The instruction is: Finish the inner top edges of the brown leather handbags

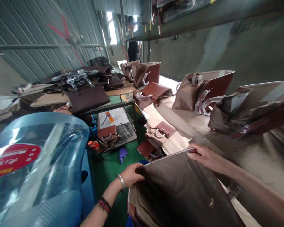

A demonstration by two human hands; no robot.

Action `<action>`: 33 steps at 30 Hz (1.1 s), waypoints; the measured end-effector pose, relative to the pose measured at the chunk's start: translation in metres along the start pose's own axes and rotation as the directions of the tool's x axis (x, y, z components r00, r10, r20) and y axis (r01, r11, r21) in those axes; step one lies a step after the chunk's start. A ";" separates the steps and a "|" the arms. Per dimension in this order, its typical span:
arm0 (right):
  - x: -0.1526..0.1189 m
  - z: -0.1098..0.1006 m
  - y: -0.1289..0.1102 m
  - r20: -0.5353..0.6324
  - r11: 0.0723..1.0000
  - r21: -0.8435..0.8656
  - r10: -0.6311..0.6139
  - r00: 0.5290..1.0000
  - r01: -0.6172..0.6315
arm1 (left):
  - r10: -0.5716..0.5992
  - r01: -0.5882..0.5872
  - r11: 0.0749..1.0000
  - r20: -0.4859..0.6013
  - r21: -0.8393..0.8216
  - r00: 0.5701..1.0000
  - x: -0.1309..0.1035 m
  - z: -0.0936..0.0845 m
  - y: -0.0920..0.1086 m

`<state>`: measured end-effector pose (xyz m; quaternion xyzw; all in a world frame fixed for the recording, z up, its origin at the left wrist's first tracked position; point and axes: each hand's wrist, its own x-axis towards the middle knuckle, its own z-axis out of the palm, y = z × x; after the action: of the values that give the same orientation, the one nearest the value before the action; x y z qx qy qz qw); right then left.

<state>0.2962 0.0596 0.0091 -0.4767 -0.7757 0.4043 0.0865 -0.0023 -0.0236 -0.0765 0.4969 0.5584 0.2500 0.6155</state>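
Observation:
A large brown handbag [170, 189] fills the lower middle of the head view, its dark lining with a zipper [204, 181] facing me. My left hand [132, 174] grips its upper left corner, thumb on the lining side and fingers behind the edge. At the upper right corner, my right hand [202, 156] is closed over the pale top edge. A silver bangle and a dark beaded bracelet circle my left wrist. The bag's lower part runs out of the picture.
Brown handbags with plastic-wrapped handles stand along the right-hand table [163, 104]. A big blue water bottle [38, 157] blocks the left side. Dark bags [87, 97] lie piled behind it. A fan [66, 31] and a person [133, 50] are farther back.

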 end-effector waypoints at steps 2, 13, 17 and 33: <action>-0.005 -0.003 0.002 -0.003 0.992 -0.106 0.066 0.998 -0.066 | -0.008 0.008 1.000 -0.017 0.011 1.000 0.003 0.000 0.000; 0.004 0.031 -0.062 0.046 0.744 -0.653 -0.149 0.988 0.143 | 0.071 -0.071 0.993 0.003 0.093 0.997 0.011 0.016 0.043; 0.009 0.043 -0.060 0.078 0.812 -0.578 -0.039 0.996 0.077 | 0.083 -0.084 0.996 0.019 0.033 0.996 0.012 0.018 0.046; 0.006 0.046 -0.035 0.071 0.871 -0.488 -0.021 0.997 0.053 | 0.027 -0.017 0.993 0.076 -0.117 0.997 0.015 0.016 0.039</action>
<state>0.2456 0.0313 0.0019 -0.4552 -0.8641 0.2080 -0.0538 0.0257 -0.0013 -0.0499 0.4757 0.5131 0.2694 0.6618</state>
